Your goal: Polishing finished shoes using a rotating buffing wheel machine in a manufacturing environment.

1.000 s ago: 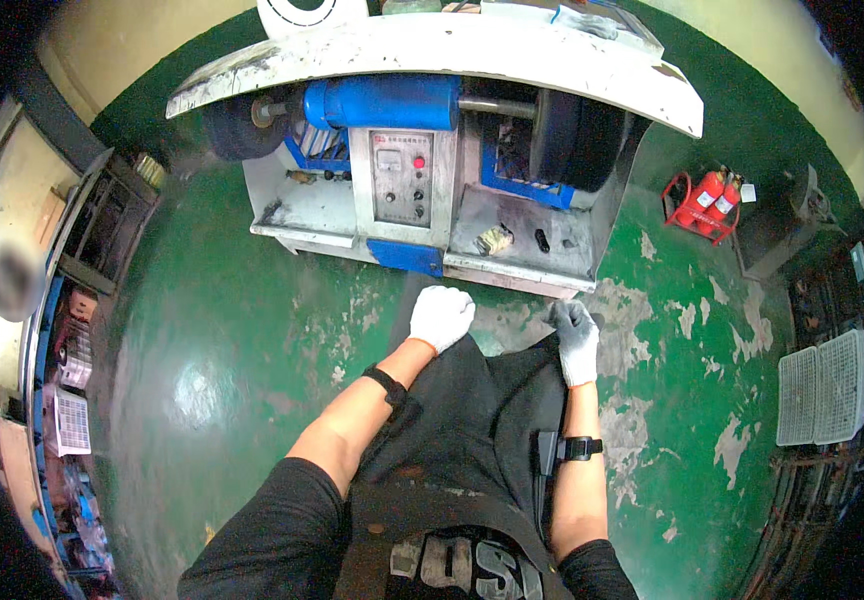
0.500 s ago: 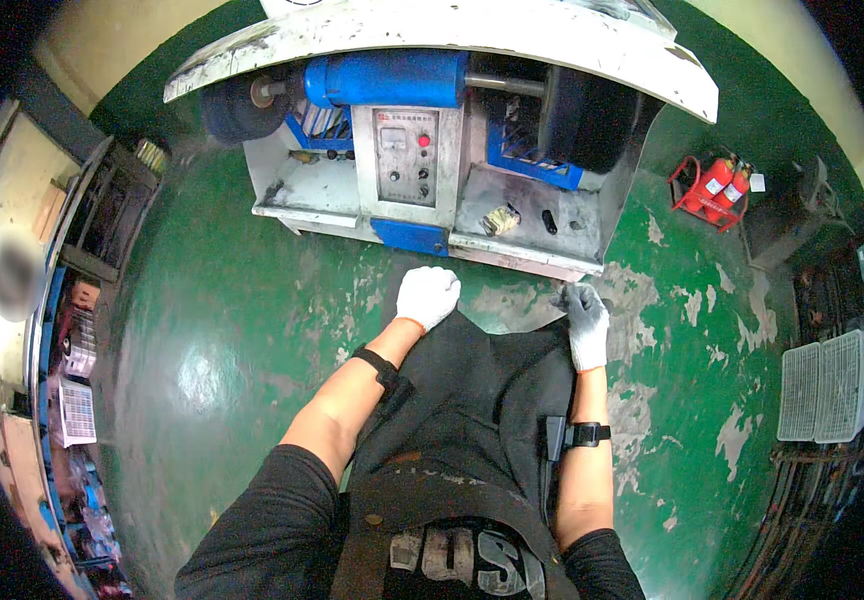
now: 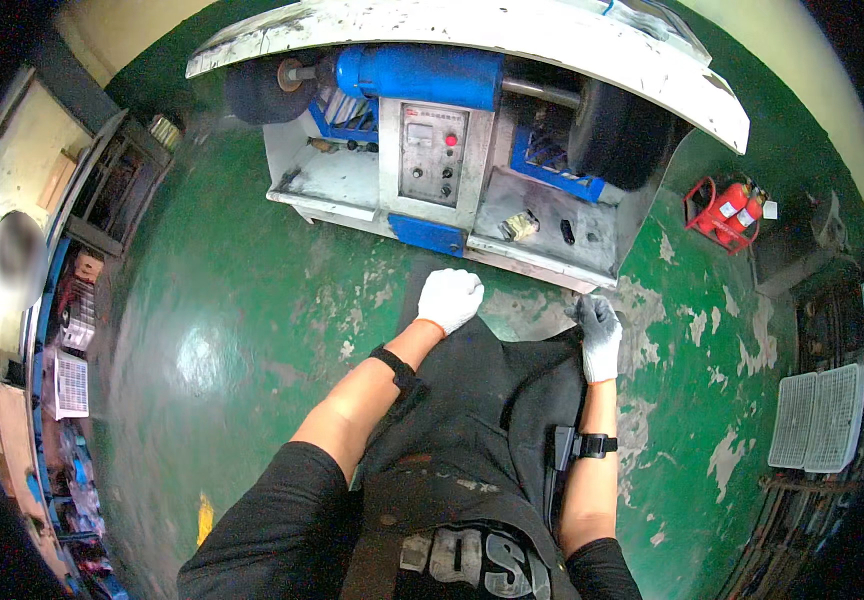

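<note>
A black apron [image 3: 482, 400] hangs from my waist and stretches forward between my two hands. My left hand [image 3: 450, 300], in a white glove, is closed in a fist on the apron's upper left edge, knuckles up. At the right corner, my right hand [image 3: 599, 330] pinches the cloth; its glove is white with grey, dirty fingers. The fabric sags in folds between the hands. Ahead stands a polishing machine [image 3: 434, 155] with a control panel, a blue motor [image 3: 420, 78] and a dark wheel at each end of its shaft.
Crumpled gloves [image 3: 520, 225] and a small black object [image 3: 567, 232] lie on the machine's right tray. Red fire extinguishers [image 3: 732, 205] stand in a rack at right. White plastic baskets [image 3: 820, 418] are further right. A white crate [image 3: 72, 385] sits by the left shelving. The green floor is worn.
The view has shifted, so the machine appears slightly lower and further right. Both hands keep their hold on the apron, whose cloth is spread much as before.
</note>
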{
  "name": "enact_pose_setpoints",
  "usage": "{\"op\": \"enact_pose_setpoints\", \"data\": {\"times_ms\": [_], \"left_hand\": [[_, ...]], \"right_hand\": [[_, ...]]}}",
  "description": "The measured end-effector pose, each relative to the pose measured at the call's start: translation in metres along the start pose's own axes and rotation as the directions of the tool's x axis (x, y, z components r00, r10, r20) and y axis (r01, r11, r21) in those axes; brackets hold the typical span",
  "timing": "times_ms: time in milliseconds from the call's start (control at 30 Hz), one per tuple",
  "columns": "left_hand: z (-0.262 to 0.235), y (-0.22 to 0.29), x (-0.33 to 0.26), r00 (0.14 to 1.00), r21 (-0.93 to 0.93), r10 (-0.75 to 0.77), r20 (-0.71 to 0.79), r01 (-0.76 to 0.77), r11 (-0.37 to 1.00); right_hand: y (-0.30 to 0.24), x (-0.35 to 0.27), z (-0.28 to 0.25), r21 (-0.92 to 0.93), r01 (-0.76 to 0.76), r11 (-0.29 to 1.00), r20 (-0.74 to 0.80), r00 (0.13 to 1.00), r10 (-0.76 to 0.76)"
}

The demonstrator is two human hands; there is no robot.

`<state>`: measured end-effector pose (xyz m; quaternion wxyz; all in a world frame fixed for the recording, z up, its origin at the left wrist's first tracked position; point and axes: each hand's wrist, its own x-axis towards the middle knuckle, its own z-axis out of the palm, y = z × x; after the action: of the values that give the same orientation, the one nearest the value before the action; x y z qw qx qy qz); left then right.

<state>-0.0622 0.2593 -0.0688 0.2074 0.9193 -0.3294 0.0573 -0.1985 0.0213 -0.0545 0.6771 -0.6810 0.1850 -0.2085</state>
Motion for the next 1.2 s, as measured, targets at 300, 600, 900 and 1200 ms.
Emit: {"op": "enact_pose_setpoints", "data": {"times_ms": [300,600,900,1200], "left_hand": [[0.005,0.003,0.000,1.000,-0.028,0.020,-0.023,-0.021,0.999],[0.005,0.002,0.001,1.000,0.017,0.017,0.005,-0.018,1.000],[0.006,0.004,0.000,1.000,0.003,0.025,-0.008,-0.024,1.000],[0.005,0.005,0.000,1.000,0.009,0.017,0.011,-0.018,1.000]], "right_hand": [[0.007,0.003,0.005,-0.002,0.008,1.000,0.008,1.000,-0.008],[0.021,0.006,-0.010,-0.109,-0.001,0.994,-0.048,0.999,-0.005],[0.018,0.006,-0.010,-0.183,-0.014,0.983,-0.034,0.999,0.008],[-0.006,-0.005,0.001,-0.126,0.004,0.992,-0.006,1.000,-0.005]]}}
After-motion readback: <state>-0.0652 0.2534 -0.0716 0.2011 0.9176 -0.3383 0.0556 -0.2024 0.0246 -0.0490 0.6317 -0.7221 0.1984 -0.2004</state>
